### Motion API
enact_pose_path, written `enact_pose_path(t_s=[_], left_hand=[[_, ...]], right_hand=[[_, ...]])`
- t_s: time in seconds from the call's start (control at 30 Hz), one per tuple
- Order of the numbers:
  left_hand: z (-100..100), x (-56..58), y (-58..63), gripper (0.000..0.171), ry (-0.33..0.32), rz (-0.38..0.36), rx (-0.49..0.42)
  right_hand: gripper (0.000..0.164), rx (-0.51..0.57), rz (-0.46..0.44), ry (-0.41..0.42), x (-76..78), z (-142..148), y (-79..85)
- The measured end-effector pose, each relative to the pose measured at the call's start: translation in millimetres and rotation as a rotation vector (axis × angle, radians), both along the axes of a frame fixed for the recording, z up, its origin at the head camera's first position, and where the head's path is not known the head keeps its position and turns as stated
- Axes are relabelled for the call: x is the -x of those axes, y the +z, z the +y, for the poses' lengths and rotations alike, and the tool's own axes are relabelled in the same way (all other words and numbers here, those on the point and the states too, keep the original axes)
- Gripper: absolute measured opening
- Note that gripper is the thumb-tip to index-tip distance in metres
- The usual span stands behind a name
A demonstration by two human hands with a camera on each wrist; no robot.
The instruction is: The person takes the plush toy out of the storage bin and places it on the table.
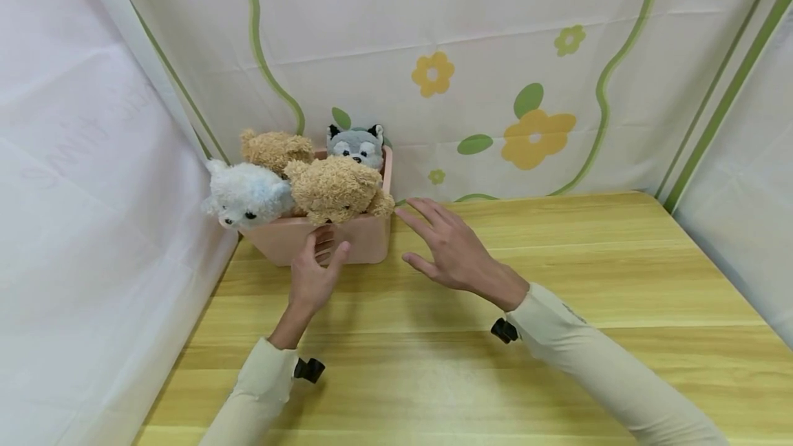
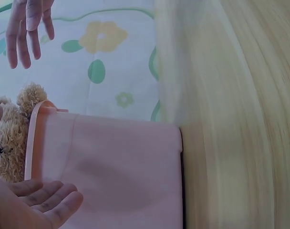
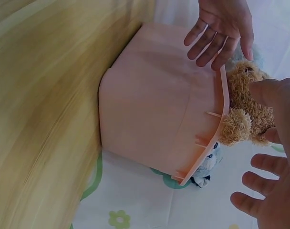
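Note:
A pink plastic bin (image 1: 359, 243) stands at the back left of the table, filled with plush toys. A curly brown teddy bear (image 1: 334, 188) lies at its front, its head over the rim. To its left is a fluffy white and pale blue plush (image 1: 248, 193). Behind sit another brown plush (image 1: 275, 150) and a grey husky plush (image 1: 356, 146). My left hand (image 1: 314, 277) is at the bin's front wall below the teddy bear, fingers relaxed, holding nothing. To the right of the bin, my right hand (image 1: 455, 250) hovers with fingers spread, apart from the bin in the right wrist view.
The wood-grain table (image 1: 557, 246) extends to the right and toward me. A white cloth wall with printed flowers (image 1: 495, 54) rises behind the bin, and a plain white cloth (image 1: 93, 191) hangs along the left side.

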State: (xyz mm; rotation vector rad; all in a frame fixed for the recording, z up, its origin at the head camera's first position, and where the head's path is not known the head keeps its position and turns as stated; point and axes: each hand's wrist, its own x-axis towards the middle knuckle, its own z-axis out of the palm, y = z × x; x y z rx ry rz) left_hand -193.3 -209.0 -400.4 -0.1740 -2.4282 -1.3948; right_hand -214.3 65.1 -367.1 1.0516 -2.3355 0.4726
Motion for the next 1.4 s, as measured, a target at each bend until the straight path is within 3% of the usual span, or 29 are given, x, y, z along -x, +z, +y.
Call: enact_pose_path(t_s=[0.4,0.53,0.9,1.2,1.4], left_hand=[[0,8.2,0.5,0.051,-0.01,-0.096,-0.181],[2,10.6,1.2,0.048,-0.017,-0.118,-0.299],[12,14.5,5.4,0.028,-0.144,-0.132,-0.767],[17,17.4,5.9,0.02,-0.178,-0.121,-0.995],[19,18.6,4.0,0.02,-0.203,-0.065,-1.064]], right_hand=[[0.068,0.006,0.001,0.004,4.9,-1,4.4],[0.071,0.007,0.004,0.002,6.8,-4,6.1],[0.07,0.023,0.037,0.008,13.0,-15,15.1],[0.072,0.06,0.041,0.039,18.2,-25,25.4],[0.072,0.119,0.039,0.07,26.2,-35,31.9]])
